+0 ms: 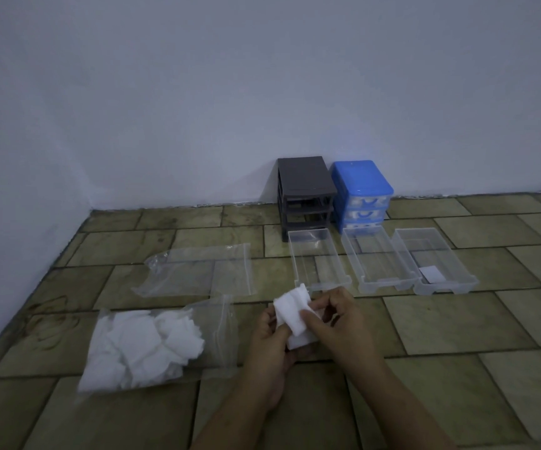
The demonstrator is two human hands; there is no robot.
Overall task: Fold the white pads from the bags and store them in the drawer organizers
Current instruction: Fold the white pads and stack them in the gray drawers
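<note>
White pad soft, light, floppy; both hands, left hand, right hand, pinching edges just before nearest clear drawer; crease centrally.

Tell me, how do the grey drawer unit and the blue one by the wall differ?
The grey drawer unit stands as a bare frame with open slots, while the blue drawer unit has its clear drawers in place. White things show through the blue unit's drawers; the grey unit's slots look dark. The grey unit is on the left, the blue on the right. Both stand on the floor against the wall, side by side.
</note>
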